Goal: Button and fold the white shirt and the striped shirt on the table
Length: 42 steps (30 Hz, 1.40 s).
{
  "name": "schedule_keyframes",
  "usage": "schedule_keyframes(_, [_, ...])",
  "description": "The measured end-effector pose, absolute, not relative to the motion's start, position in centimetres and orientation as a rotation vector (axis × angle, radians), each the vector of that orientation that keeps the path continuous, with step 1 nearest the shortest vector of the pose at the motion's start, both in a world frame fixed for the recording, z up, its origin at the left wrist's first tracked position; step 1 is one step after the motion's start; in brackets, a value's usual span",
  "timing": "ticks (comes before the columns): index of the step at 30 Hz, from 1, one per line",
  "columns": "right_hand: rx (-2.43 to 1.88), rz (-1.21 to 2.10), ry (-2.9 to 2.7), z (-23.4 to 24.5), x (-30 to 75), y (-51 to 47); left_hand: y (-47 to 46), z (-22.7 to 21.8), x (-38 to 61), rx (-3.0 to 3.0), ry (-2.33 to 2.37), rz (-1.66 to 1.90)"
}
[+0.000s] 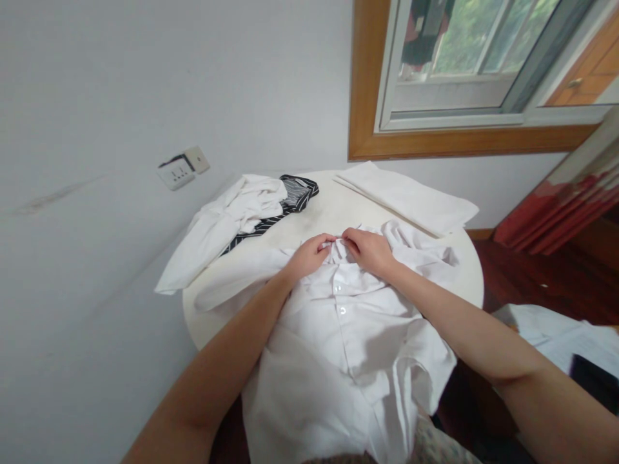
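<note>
A white button-up shirt [348,341] lies front up across a small round white table [213,325], its lower part hanging over the near edge toward me. My left hand [309,254] and my right hand [370,250] meet at the shirt's collar, each with fingers pinched shut on the collar fabric near the top button. Two buttons show along the placket just below my hands.
A crumpled white garment [227,225] and a black striped garment [294,196] lie at the table's far left. A folded white cloth [411,196] sits at the far right. A wall socket [181,169], a window [474,64] and dark red floor [532,277] surround the table.
</note>
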State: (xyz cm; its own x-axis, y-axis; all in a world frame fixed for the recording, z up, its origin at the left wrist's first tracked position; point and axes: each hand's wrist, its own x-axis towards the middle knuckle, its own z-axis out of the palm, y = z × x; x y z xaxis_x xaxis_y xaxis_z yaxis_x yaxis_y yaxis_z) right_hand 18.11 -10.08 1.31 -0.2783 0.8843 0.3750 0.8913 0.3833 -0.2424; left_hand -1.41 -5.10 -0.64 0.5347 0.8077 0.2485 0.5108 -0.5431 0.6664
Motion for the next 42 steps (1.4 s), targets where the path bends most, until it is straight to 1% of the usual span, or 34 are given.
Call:
schedule_keyframes(4, [-1.414,0.172,-2.064,0.4,18.4,-9.4,-4.9,-0.5,-1.5,2.204,0.988,0.774])
schedule_keyframes(9, [-1.343,0.406,-1.974,-0.7,18.6,-8.6,-5.0,0.0,-1.8,2.23,0.941,0.665])
schedule_keyframes(19, [-1.316,0.583,-1.858,-1.0,18.6,-8.6,-4.5,-0.1,-2.7,2.313,0.849,0.6])
schedule_keyframes(27, [-1.205,0.79,-1.835,-1.1,19.0,-8.5,-5.1,-0.1,-2.2,2.392,0.948,0.742])
schedule_keyframes(33, [-1.181,0.79,-1.907,-0.9,19.1,-8.8,-5.1,-0.4,-1.9,2.351,1.095,0.774])
schedule_keyframes(42, [-1.245,0.705,-1.958,-0.3,18.9,-9.2,-5.9,-0.3,-1.2,2.386,1.148,0.861])
